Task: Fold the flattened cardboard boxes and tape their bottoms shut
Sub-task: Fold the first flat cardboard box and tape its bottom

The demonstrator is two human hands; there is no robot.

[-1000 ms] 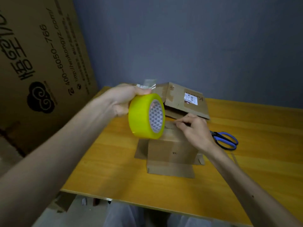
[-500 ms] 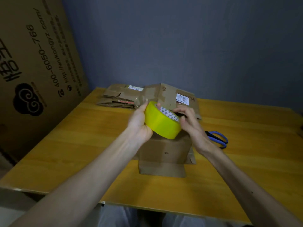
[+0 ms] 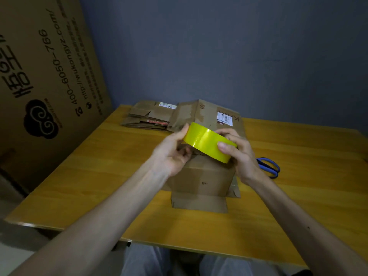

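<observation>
Left hand [image 3: 171, 156], right hand [image 3: 240, 158] curled, gripping.

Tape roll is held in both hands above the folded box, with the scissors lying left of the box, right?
No. The head view shows the scissors lying right of the box, not left. The tape roll is held by the left hand and right hand above it.

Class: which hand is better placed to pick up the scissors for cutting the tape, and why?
Probably the right hand: the blue-handled scissors lie on the table just to its right, while the left hand grips the opposite side of the yellow tape roll.
</observation>
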